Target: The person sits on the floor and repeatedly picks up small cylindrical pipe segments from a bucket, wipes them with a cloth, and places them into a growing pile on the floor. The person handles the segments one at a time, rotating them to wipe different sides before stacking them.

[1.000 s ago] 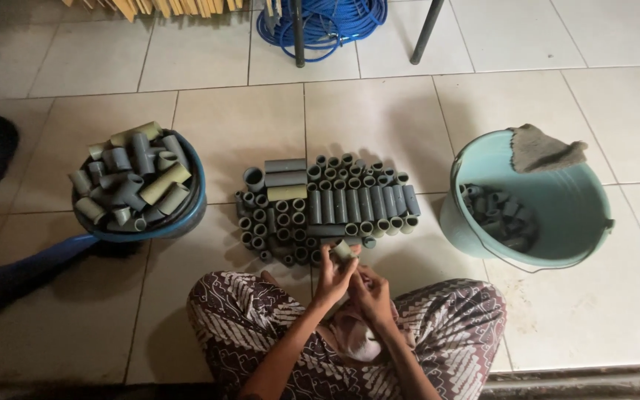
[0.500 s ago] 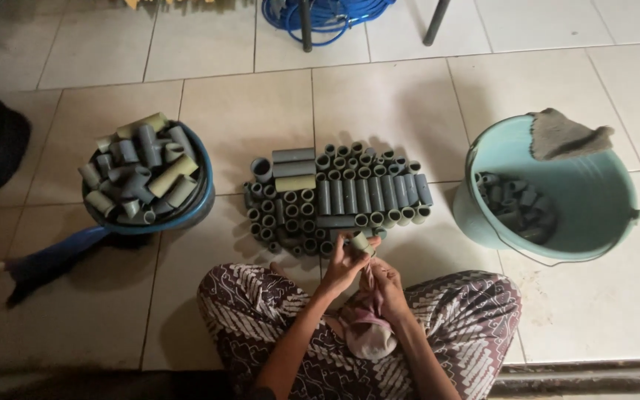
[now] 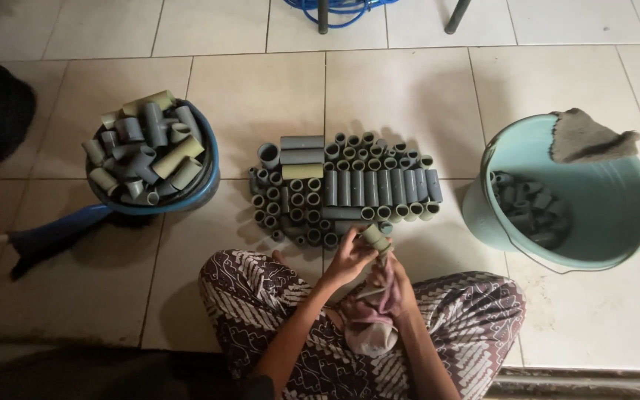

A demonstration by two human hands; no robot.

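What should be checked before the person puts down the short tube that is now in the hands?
1. Short tube gripped by left hand: ok.
2. Cloth in right hand: ok.
3. Tube fully wiped: cannot tell.
4. Free floor beside the arranged tubes: ok.
5. Green bucket has room inside: ok.
6. Blue basin has room: not ok, heaped.
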